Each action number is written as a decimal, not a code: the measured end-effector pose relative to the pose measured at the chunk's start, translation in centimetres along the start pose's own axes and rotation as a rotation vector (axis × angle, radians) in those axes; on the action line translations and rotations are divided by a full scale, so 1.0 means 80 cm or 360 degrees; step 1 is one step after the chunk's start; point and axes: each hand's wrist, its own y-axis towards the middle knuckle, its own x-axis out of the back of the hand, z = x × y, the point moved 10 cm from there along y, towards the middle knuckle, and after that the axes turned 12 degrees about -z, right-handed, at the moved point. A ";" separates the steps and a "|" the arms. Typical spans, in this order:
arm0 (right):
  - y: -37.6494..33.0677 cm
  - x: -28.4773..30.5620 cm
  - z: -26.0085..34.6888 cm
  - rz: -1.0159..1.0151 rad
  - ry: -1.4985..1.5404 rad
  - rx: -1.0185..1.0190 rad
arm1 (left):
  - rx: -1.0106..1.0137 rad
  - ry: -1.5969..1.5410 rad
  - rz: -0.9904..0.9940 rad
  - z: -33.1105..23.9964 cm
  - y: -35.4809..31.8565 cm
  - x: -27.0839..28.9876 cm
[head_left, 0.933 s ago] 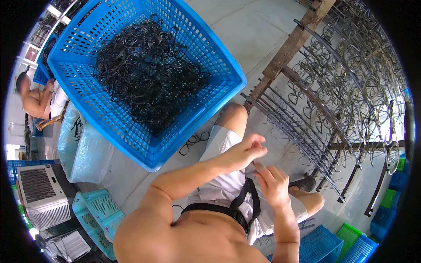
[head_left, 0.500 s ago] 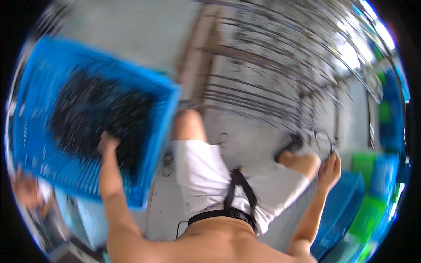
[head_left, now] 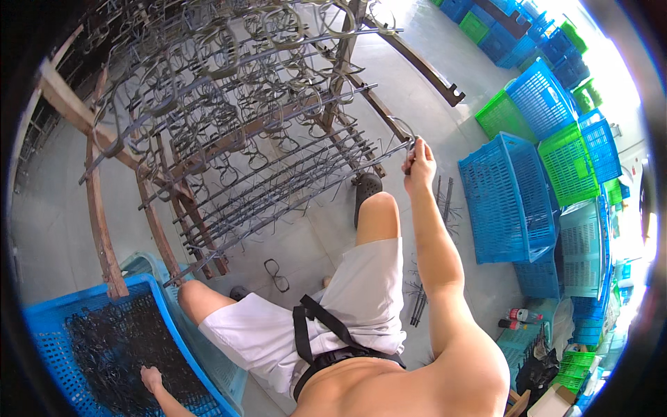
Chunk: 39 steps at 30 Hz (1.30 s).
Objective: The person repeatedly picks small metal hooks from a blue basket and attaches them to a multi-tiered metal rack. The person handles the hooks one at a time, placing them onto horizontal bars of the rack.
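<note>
Well, right grip: at 1 o'clock from the seated person, arm stretched out, fingers drawn in tight on a thin glasses frame, much of it hidden behind them.
Glasses frame: a curved loop shows just above the fingertips, right by the near rod's far end; whether it touches the rod I cannot tell.
Left grip: at 9 o'clock, down among the black frames; its fingers are too small to make out, so I cannot tell how far open it is or whether it has hold of one.
Blue basket: also at 9 o'clock, perforated, the black frames tangled inside it, a pale teal basket just beside it.
Rack: wooden posts at 10 to 12 o'clock, with long metal rods across it and wire-like frames hanging thickly from the upper ones.
Floor: one loose pair of glasses lies at 11 o'clock; thin spiked rods lie at 2 o'clock.
Crates: a big blue crate between 1 and 2 o'clock, a green crate beyond it.
Bottles: toward 3 o'clock, on their sides.
</note>
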 end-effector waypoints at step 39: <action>0.008 -0.024 0.018 0.0411 -0.0905 0.0468 | -0.0627 -0.1781 -0.0627 -0.095 -0.196 0.185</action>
